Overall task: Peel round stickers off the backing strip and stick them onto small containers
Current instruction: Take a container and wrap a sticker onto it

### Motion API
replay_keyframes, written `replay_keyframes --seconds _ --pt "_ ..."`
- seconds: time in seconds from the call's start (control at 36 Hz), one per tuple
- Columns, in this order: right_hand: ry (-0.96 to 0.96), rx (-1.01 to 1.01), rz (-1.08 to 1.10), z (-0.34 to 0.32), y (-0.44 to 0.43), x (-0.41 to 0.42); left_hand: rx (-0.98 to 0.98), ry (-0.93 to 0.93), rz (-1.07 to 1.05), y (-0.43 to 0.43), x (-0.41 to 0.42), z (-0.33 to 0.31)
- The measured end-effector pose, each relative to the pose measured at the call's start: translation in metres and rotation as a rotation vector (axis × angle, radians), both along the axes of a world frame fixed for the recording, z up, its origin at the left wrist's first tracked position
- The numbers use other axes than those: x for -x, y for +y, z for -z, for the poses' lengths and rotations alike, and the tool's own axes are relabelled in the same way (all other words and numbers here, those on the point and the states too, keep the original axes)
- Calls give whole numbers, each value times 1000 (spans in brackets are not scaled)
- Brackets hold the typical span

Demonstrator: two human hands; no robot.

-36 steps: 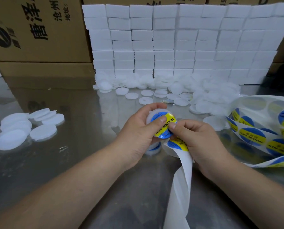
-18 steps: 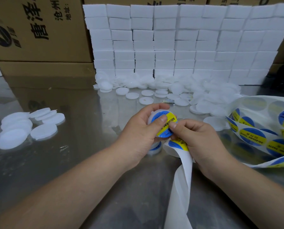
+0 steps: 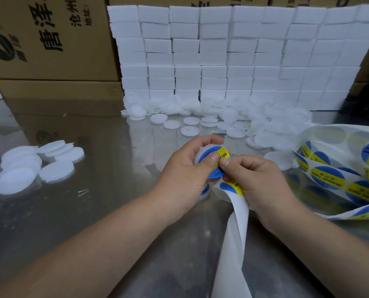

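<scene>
A person works at a shiny metal table (image 3: pixel 106 211), seen from above over both forearms. The left hand (image 3: pixel 185 177) holds a small round white container (image 3: pixel 198 155) just above the table, fingers curled round its rim and thumb pressed on the blue and yellow sticker (image 3: pixel 221 153) that covers its face. The right hand (image 3: pixel 263 186) meets it from the right. Its thumb and forefinger are pinched together at the sticker's lower edge, and its other fingers curl round the white backing strip (image 3: pixel 238 229), which hangs down toward the viewer.

The step looks like smoothing the sticker flat, nearly done. The next sticker (image 3: pixel 231 188) sits on the strip just under the right thumb. A labelled container (image 3: pixel 205 190) lies below the left hand. More of the strip, loaded with stickers (image 3: pixel 327 179), loops to the right, and a heap of blank containers (image 3: pixel 271 134) lies behind.

Next, the finished piece probably needs setting down, a blank one picking up, and the next sticker lifting cleanly by its edge.
</scene>
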State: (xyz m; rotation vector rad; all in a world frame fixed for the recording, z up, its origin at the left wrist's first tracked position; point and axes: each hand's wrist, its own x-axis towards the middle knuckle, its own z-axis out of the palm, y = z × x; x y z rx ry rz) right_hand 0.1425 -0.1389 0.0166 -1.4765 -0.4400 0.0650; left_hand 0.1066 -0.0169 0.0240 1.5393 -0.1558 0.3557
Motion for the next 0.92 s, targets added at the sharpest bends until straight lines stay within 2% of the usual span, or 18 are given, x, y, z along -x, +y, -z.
replay_keyframes --seconds 0.25,0.42,0.61,0.69,0.81,0.92 --pt "-53 139 103 5 -2 -4 -168 -98 -68 -6 5 2" --pt "-96 278 223 4 -3 -7 -175 -199 -61 -7 10 -2" --pt "-140 188 52 4 -2 -1 -228 -216 -241 -1 5 -1" --pt "-157 177 13 3 -1 1 -212 -121 -270 2 2 3" --pt "-267 290 31 6 -1 2 -350 -149 -308 2 -2 8" --pt "-299 334 29 8 1 1 -417 -140 -338 4 -5 7"
